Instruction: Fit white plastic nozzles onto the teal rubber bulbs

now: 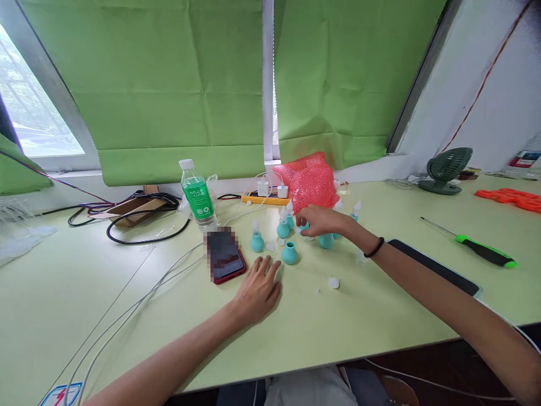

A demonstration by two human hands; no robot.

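Observation:
My left hand (258, 288) lies flat on the table with its fingers apart, holding nothing. Just beyond its fingertips stands a small turquoise bottle (289, 255) with an open mouth. To the left of that bottle is another turquoise bottle (257, 242) with a white, pointed top. My right hand (316, 220) reaches in from the right, fingers curled down and closed round a small turquoise bottle (305, 226), mostly hidden by them. More white-topped turquoise bottles (283, 228) stand around it. A small white disc-like piece (333, 283) lies nearer to me.
A phone (228, 265) lies by my left hand. Behind it stands a green-labelled water bottle (198, 197). Red bubble wrap (310, 180) and a yellow power strip (253, 199) lie at the back. To the right are a dark flat device (435, 268), a screwdriver (482, 248) and a fan (446, 169).

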